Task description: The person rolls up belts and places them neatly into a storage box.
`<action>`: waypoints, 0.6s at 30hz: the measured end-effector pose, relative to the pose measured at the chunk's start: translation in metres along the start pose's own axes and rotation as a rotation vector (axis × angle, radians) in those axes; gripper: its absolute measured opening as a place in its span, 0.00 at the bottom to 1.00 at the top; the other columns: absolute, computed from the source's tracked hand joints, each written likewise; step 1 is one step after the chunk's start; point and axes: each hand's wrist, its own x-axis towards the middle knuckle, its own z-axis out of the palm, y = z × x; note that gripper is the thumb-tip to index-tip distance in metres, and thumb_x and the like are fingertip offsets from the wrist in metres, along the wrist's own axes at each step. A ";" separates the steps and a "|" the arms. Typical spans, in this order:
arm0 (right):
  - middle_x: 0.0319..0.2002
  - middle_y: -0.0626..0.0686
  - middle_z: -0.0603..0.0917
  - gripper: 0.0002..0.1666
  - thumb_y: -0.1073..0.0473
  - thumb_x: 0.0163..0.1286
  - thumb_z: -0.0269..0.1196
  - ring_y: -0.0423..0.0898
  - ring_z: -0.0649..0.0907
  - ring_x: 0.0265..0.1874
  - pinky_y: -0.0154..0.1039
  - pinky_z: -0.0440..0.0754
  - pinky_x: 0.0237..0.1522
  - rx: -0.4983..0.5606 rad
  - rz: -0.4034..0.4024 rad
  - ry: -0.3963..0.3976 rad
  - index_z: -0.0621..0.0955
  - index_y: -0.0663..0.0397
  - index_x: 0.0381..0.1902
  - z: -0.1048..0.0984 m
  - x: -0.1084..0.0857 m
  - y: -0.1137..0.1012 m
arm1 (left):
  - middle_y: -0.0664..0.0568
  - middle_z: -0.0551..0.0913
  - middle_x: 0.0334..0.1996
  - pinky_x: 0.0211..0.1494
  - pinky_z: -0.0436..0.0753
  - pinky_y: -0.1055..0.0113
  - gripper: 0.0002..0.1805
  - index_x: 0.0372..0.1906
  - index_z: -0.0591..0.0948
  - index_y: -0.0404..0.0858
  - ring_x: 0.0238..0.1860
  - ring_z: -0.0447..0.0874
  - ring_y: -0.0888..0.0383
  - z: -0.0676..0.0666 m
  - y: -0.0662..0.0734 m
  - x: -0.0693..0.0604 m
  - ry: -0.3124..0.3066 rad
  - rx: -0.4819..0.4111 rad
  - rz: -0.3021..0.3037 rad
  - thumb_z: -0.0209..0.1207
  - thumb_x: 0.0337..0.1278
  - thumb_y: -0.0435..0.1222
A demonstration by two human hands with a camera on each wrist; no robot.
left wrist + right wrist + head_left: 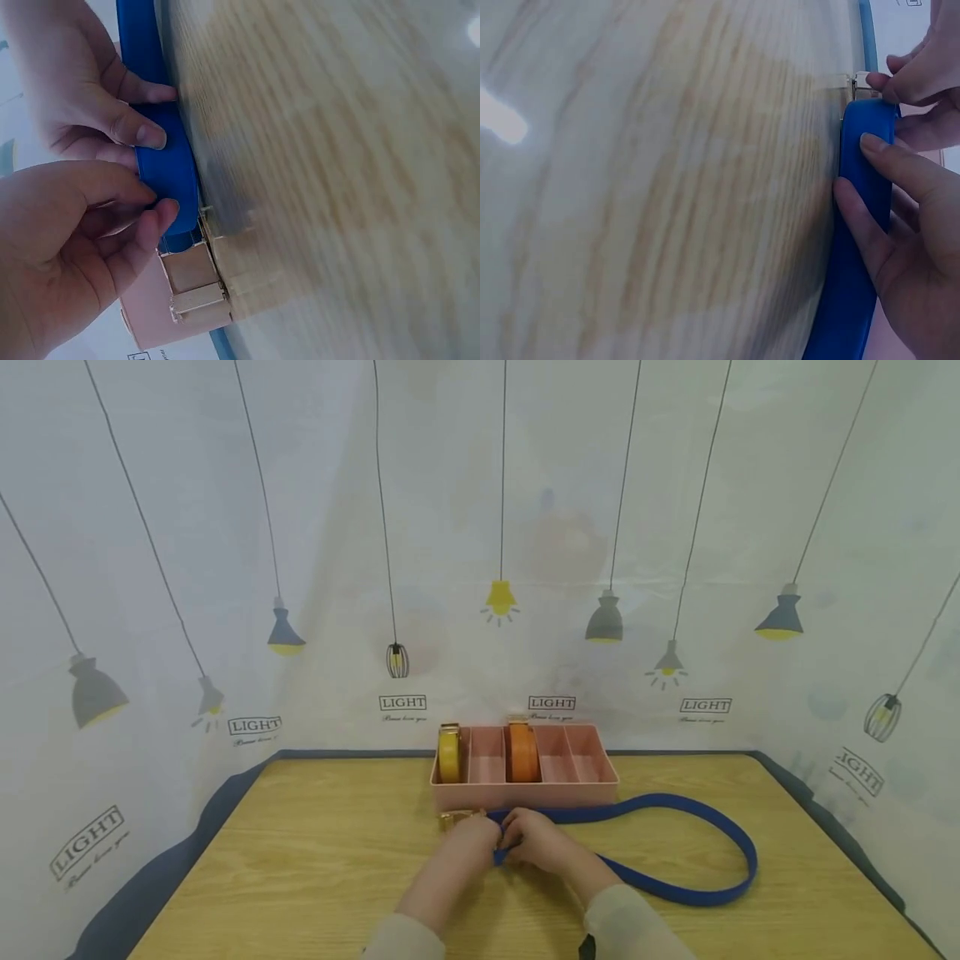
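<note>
A blue belt (pixel 701 897) lies on the table in a wide loop that opens out to the right. At its left end is a gold-coloured metal buckle (pixel 454 820), seen larger as the buckle frame (pixel 196 279) in the left wrist view. My left hand (pixel 472 842) pinches the folded strap close to the buckle. Beside it, my right hand (pixel 542 842) holds the same strap between thumb and fingers; the thumb (pixel 885 148) lies on the blue face in the right wrist view. Some fingertips are hidden behind the strap.
Behind the hands stands a pink divided box (pixel 525 796). A coiled yellow belt (pixel 449 757) sits in its leftmost compartment, and a coiled orange belt (pixel 523 755) in the middle one. Lamp-printed curtains (pixel 337 710) surround the wooden table (pixel 300 860).
</note>
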 end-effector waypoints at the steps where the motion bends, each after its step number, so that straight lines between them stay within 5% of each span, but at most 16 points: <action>1: 0.41 0.54 0.78 0.07 0.75 0.51 0.71 0.53 0.78 0.43 0.37 0.81 0.32 -0.006 -0.003 0.006 0.87 0.62 0.27 0.000 0.000 0.000 | 0.51 0.84 0.26 0.38 0.82 0.62 0.08 0.22 0.81 0.41 0.35 0.85 0.53 -0.001 0.001 0.000 0.011 0.002 0.011 0.65 0.52 0.31; 10: 0.36 0.48 0.82 0.14 0.71 0.51 0.73 0.47 0.81 0.37 0.44 0.80 0.39 -0.083 0.047 -0.009 0.84 0.54 0.35 -0.005 -0.003 0.004 | 0.61 0.73 0.15 0.31 0.74 0.69 0.14 0.13 0.77 0.44 0.23 0.72 0.63 0.011 -0.008 0.003 0.000 -0.133 -0.019 0.69 0.44 0.32; 18: 0.50 0.53 0.76 0.21 0.79 0.49 0.68 0.46 0.80 0.42 0.38 0.79 0.43 -0.249 -0.167 -0.051 0.86 0.55 0.39 -0.011 -0.005 0.005 | 0.64 0.64 0.12 0.26 0.66 0.72 0.14 0.11 0.74 0.45 0.19 0.61 0.64 0.013 -0.016 0.002 0.040 -0.165 0.052 0.66 0.32 0.27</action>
